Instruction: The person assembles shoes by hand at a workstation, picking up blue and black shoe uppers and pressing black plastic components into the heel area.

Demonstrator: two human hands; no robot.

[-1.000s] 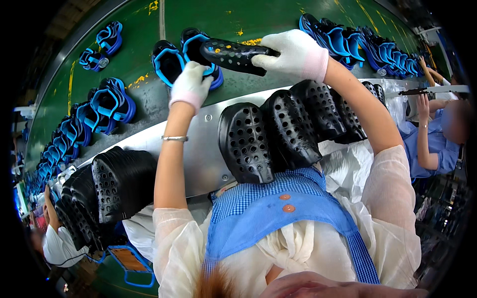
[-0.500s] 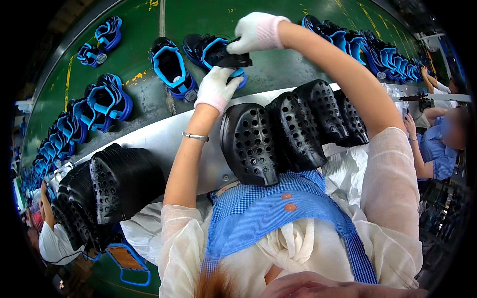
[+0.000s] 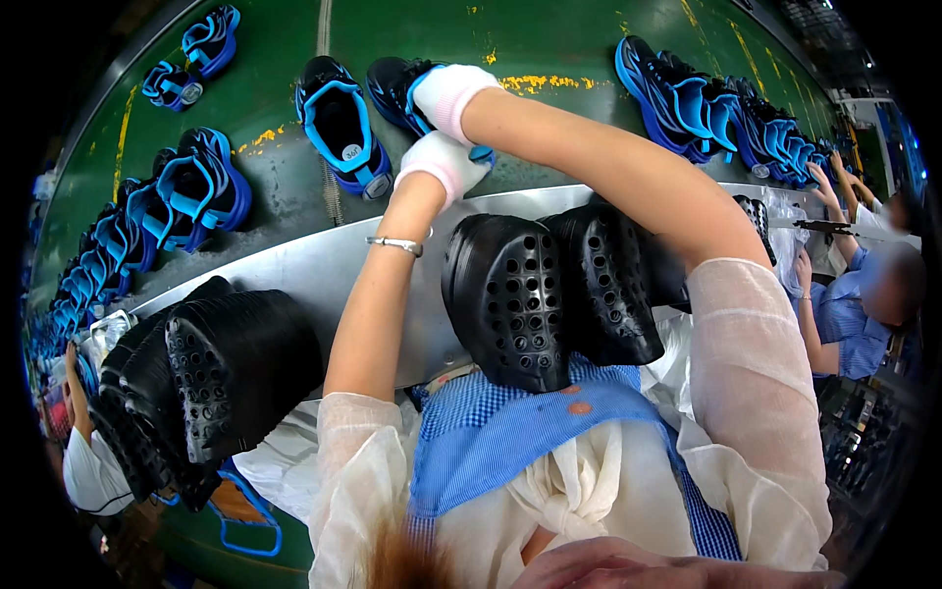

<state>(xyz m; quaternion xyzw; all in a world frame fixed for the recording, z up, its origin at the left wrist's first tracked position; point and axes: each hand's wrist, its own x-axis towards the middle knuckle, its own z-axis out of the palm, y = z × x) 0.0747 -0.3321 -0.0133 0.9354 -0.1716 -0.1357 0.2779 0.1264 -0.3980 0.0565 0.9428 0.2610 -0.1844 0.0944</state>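
Both my hands wear white gloves and meet over one black-and-blue sports shoe on the green surface beyond the metal edge. My right hand is curled down into the shoe's opening, its fingers hidden; whatever they hold is out of sight. Lower down, my left hand is closed round the heel end, where a bit of blue shows past the fingers. Just left of them stands a matching shoe, its opening toward me. Stacks of black perforated plastic shoe inserts rest between my arms, close to my apron.
More stacked inserts lie left of my left arm. Rows of similar shoes stand at left and right. A metal ledge runs beneath my forearms. Another person in blue works at right; a white sleeve shows at left.
My right hand has moved down and left, from holding a black shoe insert above the shoe to inside its opening. My left hand has shifted slightly right round the heel. The insert is now hidden.
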